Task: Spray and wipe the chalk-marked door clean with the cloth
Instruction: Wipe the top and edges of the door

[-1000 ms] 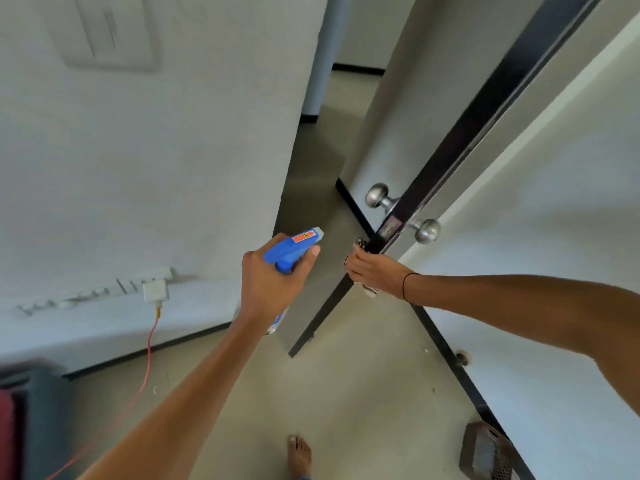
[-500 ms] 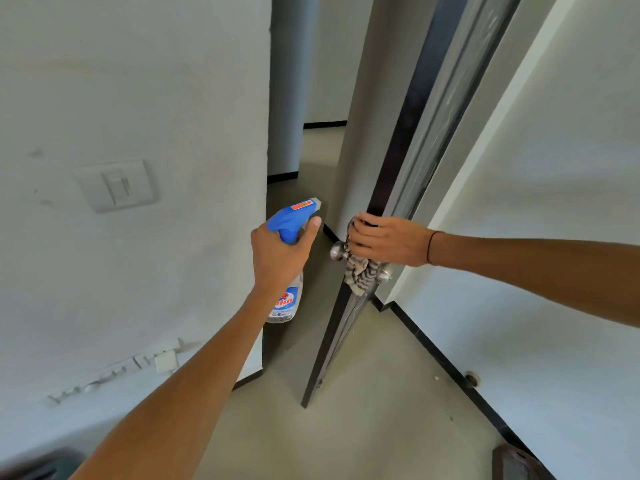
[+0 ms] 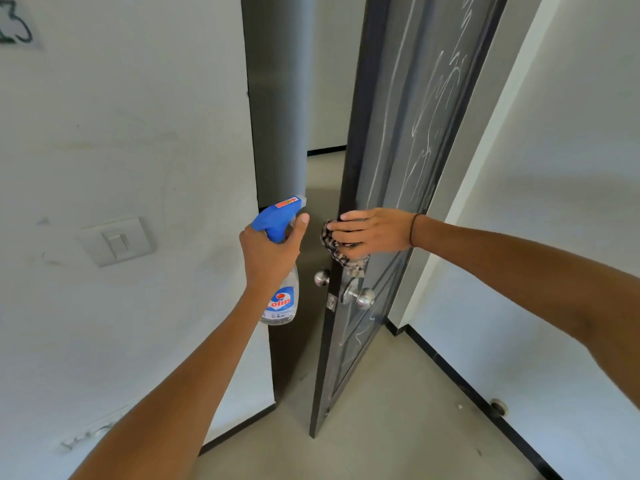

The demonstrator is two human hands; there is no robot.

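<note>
A dark door point(image 3: 405, 140) stands ajar in the middle, its inner face streaked with white chalk marks. My right hand point(image 3: 372, 233) holds a checked cloth point(image 3: 334, 249) against the door's edge, just above the silver knobs point(image 3: 360, 296). My left hand point(image 3: 272, 254) grips a clear spray bottle point(image 3: 280, 303) with a blue trigger head, its nozzle pointing right toward the door edge. The two hands are a short gap apart.
A white wall with a light switch point(image 3: 116, 240) fills the left. Another white wall runs along the right, with a door stopper point(image 3: 498, 405) at its dark skirting. Grey floor lies below, and a corridor shows through the gap.
My view has tilted up, so the chalk marks show. My right hand with the cloth has risen from the knobs to just above them. The bottle stays beside the door edge.
</note>
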